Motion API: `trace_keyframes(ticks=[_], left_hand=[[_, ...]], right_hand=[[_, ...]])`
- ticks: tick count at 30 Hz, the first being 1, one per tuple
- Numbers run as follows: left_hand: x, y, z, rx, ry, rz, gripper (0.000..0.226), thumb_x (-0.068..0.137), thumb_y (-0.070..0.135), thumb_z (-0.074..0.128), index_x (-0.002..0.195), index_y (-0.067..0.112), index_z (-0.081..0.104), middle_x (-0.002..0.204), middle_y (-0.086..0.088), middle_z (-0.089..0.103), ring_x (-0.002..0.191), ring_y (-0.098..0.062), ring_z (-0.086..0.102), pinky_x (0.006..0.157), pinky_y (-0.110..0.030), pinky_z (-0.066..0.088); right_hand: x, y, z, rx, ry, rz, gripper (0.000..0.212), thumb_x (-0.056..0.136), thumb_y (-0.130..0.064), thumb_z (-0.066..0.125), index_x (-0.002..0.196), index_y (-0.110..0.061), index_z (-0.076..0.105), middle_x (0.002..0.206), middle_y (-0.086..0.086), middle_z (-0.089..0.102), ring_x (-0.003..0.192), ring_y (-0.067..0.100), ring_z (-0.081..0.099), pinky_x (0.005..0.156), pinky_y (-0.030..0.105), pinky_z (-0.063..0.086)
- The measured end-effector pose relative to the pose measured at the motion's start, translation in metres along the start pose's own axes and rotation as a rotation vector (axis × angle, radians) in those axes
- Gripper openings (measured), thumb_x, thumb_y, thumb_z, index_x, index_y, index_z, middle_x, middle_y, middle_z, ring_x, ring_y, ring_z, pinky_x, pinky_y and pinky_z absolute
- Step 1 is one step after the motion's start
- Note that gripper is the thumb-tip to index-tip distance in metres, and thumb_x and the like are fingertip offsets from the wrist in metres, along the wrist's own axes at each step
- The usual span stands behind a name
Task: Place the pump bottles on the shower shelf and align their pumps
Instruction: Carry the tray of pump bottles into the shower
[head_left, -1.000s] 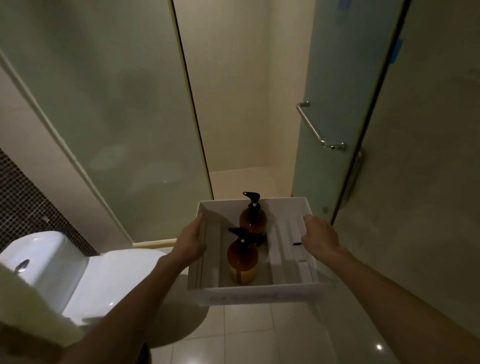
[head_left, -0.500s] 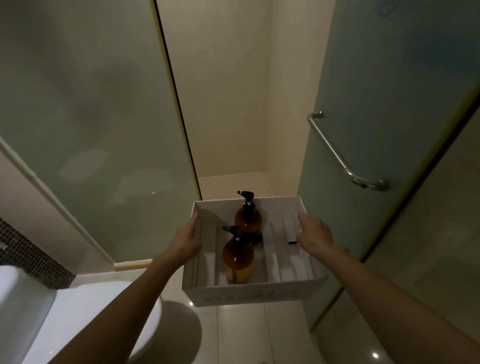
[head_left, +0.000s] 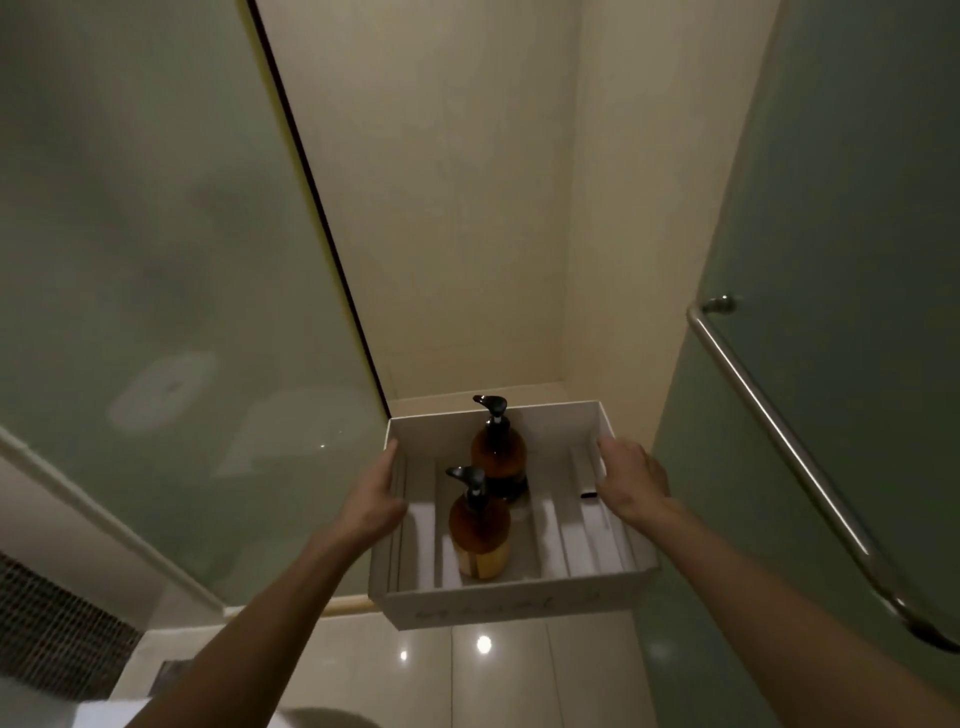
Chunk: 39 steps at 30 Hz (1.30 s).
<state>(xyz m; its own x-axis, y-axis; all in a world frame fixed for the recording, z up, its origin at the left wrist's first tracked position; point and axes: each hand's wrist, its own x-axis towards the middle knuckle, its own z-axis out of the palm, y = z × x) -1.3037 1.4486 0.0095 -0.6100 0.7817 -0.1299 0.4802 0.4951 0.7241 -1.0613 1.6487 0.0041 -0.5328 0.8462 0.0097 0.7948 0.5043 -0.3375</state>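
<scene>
A white slatted crate (head_left: 511, 603) is held out in front of me at the shower's open doorway. Two amber pump bottles with black pumps stand upright inside it: the nearer bottle (head_left: 479, 535) and the farther bottle (head_left: 497, 451) behind it. Both pump spouts point left. My left hand (head_left: 375, 500) grips the crate's left wall and my right hand (head_left: 631, 480) grips its right wall. No shower shelf shows in this view.
Frosted glass panel (head_left: 156, 312) on the left, with a dark edge strip. The open glass door (head_left: 857, 260) with a metal handle bar (head_left: 779, 436) stands at the right. Beige shower walls (head_left: 441, 208) lie ahead. Glossy floor tiles (head_left: 493, 675) are below.
I have moved forward toward the shower opening with the crate in both hands. The toilet has slid out of view at lower left, and the door handle has shifted right.
</scene>
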Motion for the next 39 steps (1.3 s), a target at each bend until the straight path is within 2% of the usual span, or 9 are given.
trace_keyframes(ticks=[5,12,18,28,31,33,36,39], left_hand=[[0.074,0.009,0.003,0.01,-0.023,0.009,0.087,0.075,-0.013,0.049,0.148,0.016,0.012,0.156,-0.011,0.017,0.142,-0.022,0.017,0.11,-0.027,0.019],[0.185,0.022,0.011,0.078,-0.066,0.05,0.083,0.074,-0.008,0.048,0.148,0.01,0.014,0.155,-0.014,0.02,0.142,-0.025,0.019,0.114,-0.031,0.018],[0.271,0.042,0.015,0.059,-0.14,0.073,0.087,0.076,-0.005,0.046,0.149,0.024,0.007,0.155,-0.01,0.02,0.138,-0.028,0.027,0.107,-0.036,0.031],[0.366,0.059,0.01,0.028,-0.139,0.113,0.087,0.077,-0.007,0.046,0.149,0.024,0.008,0.156,-0.006,0.017,0.14,-0.025,0.023,0.112,-0.041,0.029],[0.387,0.06,0.009,0.038,-0.117,0.097,0.086,0.078,-0.009,0.044,0.149,0.024,0.006,0.156,-0.008,0.016,0.132,-0.033,0.037,0.105,-0.047,0.038],[0.403,0.06,0.009,0.032,-0.107,0.088,0.087,0.079,-0.009,0.044,0.149,0.024,0.005,0.157,-0.007,0.015,0.129,-0.033,0.04,0.101,-0.052,0.042],[0.429,0.059,0.007,-0.016,-0.078,0.044,0.085,0.079,-0.011,0.044,0.148,0.023,0.007,0.157,-0.006,0.014,0.137,-0.028,0.03,0.106,-0.049,0.038],[0.461,0.055,0.004,-0.055,-0.045,0.019,0.084,0.079,-0.013,0.043,0.148,0.02,0.008,0.157,-0.007,0.014,0.142,-0.023,0.02,0.114,-0.041,0.025]], right_hand=[[0.07,0.003,0.003,-0.015,-0.017,0.035,0.026,0.077,-0.013,0.059,0.103,-0.012,0.054,0.112,0.014,0.062,0.102,0.035,0.06,0.077,0.036,0.047],[0.164,0.007,0.011,-0.034,-0.015,0.116,0.022,0.077,-0.01,0.055,0.099,-0.012,0.055,0.11,0.012,0.062,0.1,0.034,0.06,0.076,0.035,0.046],[0.229,0.01,0.006,-0.03,0.015,0.227,0.026,0.078,-0.009,0.054,0.104,-0.012,0.056,0.114,0.012,0.062,0.103,0.033,0.059,0.079,0.035,0.047],[0.317,0.001,-0.001,-0.079,0.021,0.247,0.035,0.08,-0.006,0.052,0.116,-0.011,0.053,0.12,0.012,0.058,0.108,0.033,0.056,0.083,0.035,0.045],[0.342,-0.003,0.001,-0.081,0.036,0.229,0.033,0.079,-0.006,0.052,0.111,-0.011,0.054,0.116,0.013,0.06,0.104,0.034,0.058,0.078,0.034,0.045],[0.364,-0.004,0.005,-0.084,0.027,0.209,0.033,0.078,-0.006,0.051,0.111,-0.012,0.054,0.115,0.013,0.06,0.103,0.034,0.059,0.075,0.033,0.044],[0.4,-0.007,0.011,-0.09,0.007,0.174,0.027,0.077,-0.007,0.051,0.104,-0.013,0.052,0.111,0.012,0.061,0.099,0.033,0.059,0.07,0.032,0.04],[0.442,-0.014,0.019,-0.078,-0.003,0.135,0.025,0.076,-0.007,0.052,0.1,-0.014,0.051,0.107,0.011,0.062,0.096,0.034,0.06,0.066,0.031,0.039]])
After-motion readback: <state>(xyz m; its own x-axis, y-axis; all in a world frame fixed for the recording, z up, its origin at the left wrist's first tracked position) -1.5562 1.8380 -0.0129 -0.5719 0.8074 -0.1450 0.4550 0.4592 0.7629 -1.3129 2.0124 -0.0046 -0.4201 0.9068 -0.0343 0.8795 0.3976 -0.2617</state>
